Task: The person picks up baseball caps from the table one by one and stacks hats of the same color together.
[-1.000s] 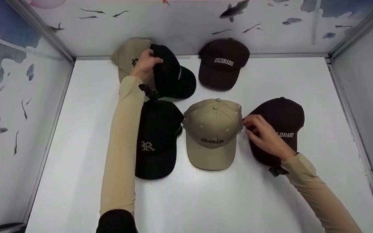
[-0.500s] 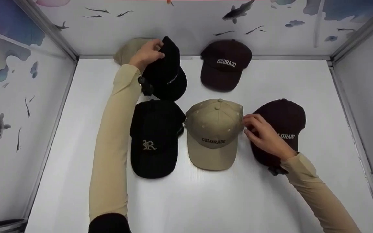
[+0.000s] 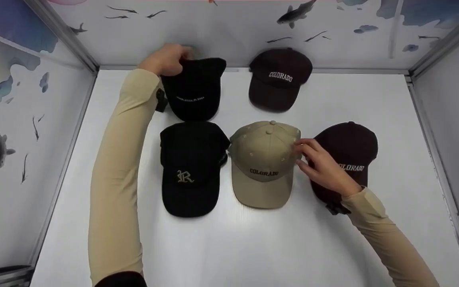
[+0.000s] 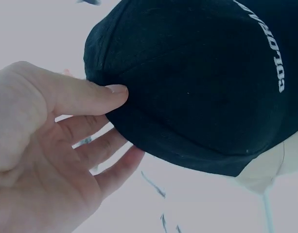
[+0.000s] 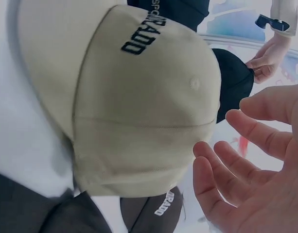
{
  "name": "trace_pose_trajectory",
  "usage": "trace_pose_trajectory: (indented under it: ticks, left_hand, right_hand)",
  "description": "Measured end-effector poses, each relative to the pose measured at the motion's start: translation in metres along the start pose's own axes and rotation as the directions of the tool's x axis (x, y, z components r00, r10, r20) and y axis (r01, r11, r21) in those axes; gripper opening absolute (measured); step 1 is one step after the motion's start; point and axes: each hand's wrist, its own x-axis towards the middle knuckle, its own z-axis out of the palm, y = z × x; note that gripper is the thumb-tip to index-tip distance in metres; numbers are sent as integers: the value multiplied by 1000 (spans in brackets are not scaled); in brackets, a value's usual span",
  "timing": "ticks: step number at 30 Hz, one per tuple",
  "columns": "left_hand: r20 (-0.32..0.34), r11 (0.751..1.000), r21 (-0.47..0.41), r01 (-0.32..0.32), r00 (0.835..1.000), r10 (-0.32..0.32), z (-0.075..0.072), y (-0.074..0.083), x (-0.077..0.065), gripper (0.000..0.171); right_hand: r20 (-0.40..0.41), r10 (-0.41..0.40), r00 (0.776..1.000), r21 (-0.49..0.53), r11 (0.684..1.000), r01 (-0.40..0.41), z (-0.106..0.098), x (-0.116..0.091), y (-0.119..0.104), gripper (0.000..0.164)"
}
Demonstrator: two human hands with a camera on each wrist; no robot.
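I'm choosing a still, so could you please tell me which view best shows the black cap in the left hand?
The head view: it takes in the black cap from crown to brim. The left wrist view shows the crown closer but crops the brim; the right wrist view shows only part, behind the tan cap.

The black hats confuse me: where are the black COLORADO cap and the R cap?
Black COLORADO cap (image 3: 193, 83): head view, front of its crown.
R cap (image 3: 191, 162): head view, front of its crown.
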Motion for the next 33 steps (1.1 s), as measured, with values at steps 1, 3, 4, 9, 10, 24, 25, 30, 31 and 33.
trace_pose_trajectory:
  ticks: [1, 3, 4, 9, 10, 24, 25, 30, 31, 33]
  left_hand:
    - [-10, 1000, -2, -11, 1000, 11, -1, -1, -4, 38]
    - [-24, 1000, -5, -22, 999, 22, -4, -4, -14, 36]
    - [-31, 1000, -3, -24, 999, 24, -6, -5, -19, 35]
    - [-48, 1000, 10, -21, 999, 21, -20, -9, -44, 30]
    - [-56, 1000, 14, -25, 998, 26, -23, -11, -49, 30]
    - [-136, 993, 116, 21, 991, -5, -52, -27, -125, 31]
    - [-136, 993, 115, 30, 991, -15, -53, -27, -130, 31]
    - [-149, 991, 124, 48, 988, -29, -57, -28, -158, 31]
    - [-150, 991, 126, 48, 988, -29, -57, -29, -163, 31]
    - [-146, 990, 133, 48, 989, -28, -58, -30, -173, 31]
  right_hand:
    - [3, -5, 1000, 3, 1000, 5, 2, 2, -2, 23]
    - [12, -16, 1000, 13, 1000, 15, 6, 5, -5, 23]
    - [17, -21, 1000, 20, 1000, 20, 8, 7, -6, 24]
    - [35, -59, 998, 81, 995, 56, 17, 13, -13, 26]
    - [39, -69, 997, 91, 994, 65, 19, 14, -14, 26]
    - [95, -144, 985, 171, 977, 127, 61, 24, -34, 16]
    - [97, -150, 984, 173, 976, 131, 65, 24, -35, 16]
    - [127, -194, 973, 183, 968, 169, 88, 27, -39, 18]
    - [140, -203, 969, 181, 967, 177, 92, 28, -40, 18]
    - [182, -217, 959, 164, 968, 188, 101, 29, -41, 19]
